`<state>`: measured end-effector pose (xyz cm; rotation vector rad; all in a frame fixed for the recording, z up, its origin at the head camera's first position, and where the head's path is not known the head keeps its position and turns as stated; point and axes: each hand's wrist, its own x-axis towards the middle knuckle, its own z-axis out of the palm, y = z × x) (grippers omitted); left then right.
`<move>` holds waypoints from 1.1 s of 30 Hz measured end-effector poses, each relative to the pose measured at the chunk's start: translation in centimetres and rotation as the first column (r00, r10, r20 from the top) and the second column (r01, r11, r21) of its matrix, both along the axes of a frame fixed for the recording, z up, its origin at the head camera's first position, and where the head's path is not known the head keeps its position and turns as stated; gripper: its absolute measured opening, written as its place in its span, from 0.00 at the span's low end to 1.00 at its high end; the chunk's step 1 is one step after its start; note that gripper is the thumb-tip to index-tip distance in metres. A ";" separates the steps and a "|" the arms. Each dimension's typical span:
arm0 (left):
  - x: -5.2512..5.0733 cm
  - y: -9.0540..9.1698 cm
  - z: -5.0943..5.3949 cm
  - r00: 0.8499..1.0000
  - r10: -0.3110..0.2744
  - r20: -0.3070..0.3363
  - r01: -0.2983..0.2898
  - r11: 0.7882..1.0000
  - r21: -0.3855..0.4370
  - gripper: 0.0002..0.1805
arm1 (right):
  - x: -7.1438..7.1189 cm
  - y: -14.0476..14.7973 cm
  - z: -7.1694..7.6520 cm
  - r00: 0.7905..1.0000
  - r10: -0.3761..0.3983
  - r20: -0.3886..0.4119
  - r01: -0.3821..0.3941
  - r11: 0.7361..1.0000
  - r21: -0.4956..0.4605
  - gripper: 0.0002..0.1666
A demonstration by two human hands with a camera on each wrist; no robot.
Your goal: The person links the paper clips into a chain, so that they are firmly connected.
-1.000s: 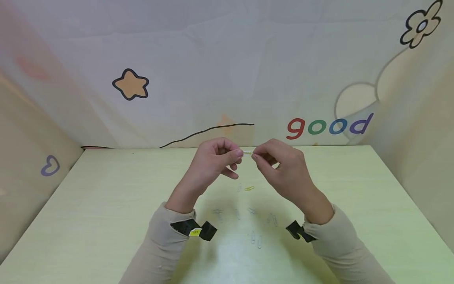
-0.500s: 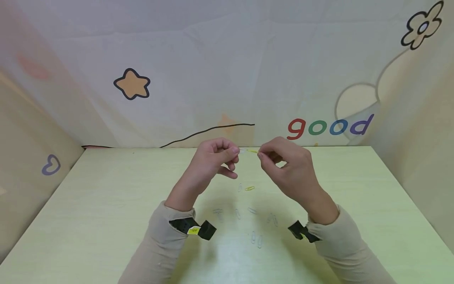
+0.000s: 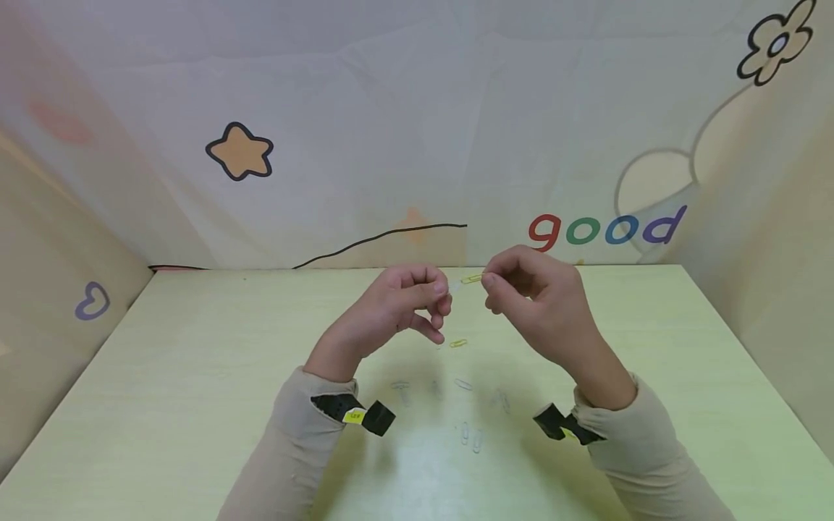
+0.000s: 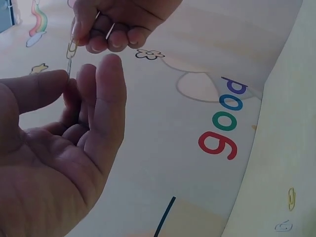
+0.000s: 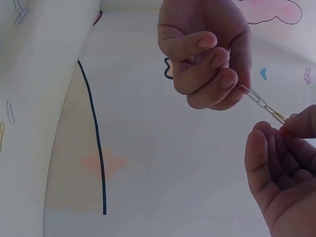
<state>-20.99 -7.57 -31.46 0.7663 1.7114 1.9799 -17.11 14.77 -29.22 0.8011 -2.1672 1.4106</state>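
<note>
A: Nearest first?

B: Beige sleeves (image 3: 267, 463), then a black band (image 3: 332, 407) with a yellow label at the left wrist. On the pale table (image 3: 163, 405), two silvery paper clips (image 3: 465, 433) lie side by side; more are scattered past them. Farther on, a loose yellow clip (image 3: 459, 343).

A: Fingers?

B: Left hand (image 3: 407, 307): thumb and finger pinching the held silvery clip (image 5: 256, 97). Right hand (image 3: 541, 307): thumb and finger pinching the held yellow clip (image 5: 275, 115) by its outer end.

A: Position of the held pair?

B: Raised between the hands, meeting end to end; they look linked.

A: Behind?

B: A backdrop (image 3: 391, 130): orange star (image 3: 239, 152) at left, "good" lettering (image 3: 582, 232) at right.
</note>
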 end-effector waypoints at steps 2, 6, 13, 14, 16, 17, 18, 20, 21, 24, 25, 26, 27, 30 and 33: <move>-0.1 0.1 -0.3 0.999 -0.035 -0.013 0.035 0.999 0.016 0.09 | 0.2 0.0 0.2 1.000 -0.010 0.025 0.009 1.000 0.017 0.02; -0.2 0.4 -0.8 0.995 -0.078 -0.056 0.081 0.996 0.044 0.13 | 0.5 -0.1 0.5 0.999 -0.010 0.051 0.006 0.997 0.078 0.02; -0.1 0.7 -1.3 0.980 -0.149 -0.134 0.162 0.982 0.096 0.11 | 0.9 -0.2 0.7 0.998 0.020 0.056 -0.027 0.993 0.113 0.06; -0.1 0.6 -1.3 0.979 -0.148 -0.139 0.162 0.982 0.093 0.11 | 0.9 -0.2 0.7 0.998 0.020 0.057 -0.027 0.993 0.115 0.06; -0.1 0.5 -1.3 0.979 -0.146 -0.142 0.159 0.984 0.084 0.12 | 1.0 -0.2 0.8 0.998 0.016 0.058 -0.023 0.993 0.119 0.06; -0.1 0.5 -1.3 0.979 -0.146 -0.141 0.158 0.984 0.078 0.12 | 1.1 -0.2 0.8 0.998 0.014 0.057 -0.021 0.992 0.123 0.07; 0.0 0.4 -1.2 0.979 -0.146 -0.141 0.157 0.985 0.069 0.12 | 1.1 -0.2 0.8 0.999 0.015 0.052 -0.022 0.992 0.124 0.07; 0.0 0.3 -0.8 0.981 -0.131 -0.140 0.138 0.989 0.045 0.11 | 1.1 -0.2 0.9 0.999 0.027 0.030 -0.030 0.992 0.123 0.07; 0.1 0.2 -0.6 0.982 -0.121 -0.142 0.128 0.991 0.036 0.10 | 1.1 -0.2 0.9 0.999 0.037 0.014 -0.038 0.992 0.118 0.08; 0.3 -0.3 0.4 0.984 -0.074 -0.161 0.074 0.997 -0.007 0.10 | 0.8 -0.3 0.7 0.996 0.070 -0.053 -0.064 0.993 0.102 0.09; 0.4 -0.5 0.7 0.984 -0.055 -0.170 0.052 0.998 -0.022 0.10 | 0.7 -0.4 0.7 0.994 0.083 -0.077 -0.075 0.993 0.095 0.10; 0.5 -0.7 1.1 0.983 -0.039 -0.179 0.033 0.999 -0.037 0.10 | 0.6 -0.5 0.6 0.991 0.093 -0.098 -0.084 0.992 0.089 0.10; 0.6 -0.9 1.3 0.982 -0.024 -0.189 0.015 0.999 -0.051 0.09 | 0.6 -0.6 0.5 0.988 0.102 -0.117 -0.092 0.992 0.086 0.10; 0.9 -1.5 2.0 0.972 0.024 -0.236 -0.047 0.994 -0.094 0.08 | 0.3 -0.8 0.3 0.983 0.111 -0.145 -0.101 0.992 0.070 0.10; 0.9 -2.1 2.4 0.955 0.081 -0.286 -0.116 0.987 -0.107 0.07 | 0.0 -0.6 0.0 0.993 0.048 -0.104 -0.041 0.997 0.067 0.09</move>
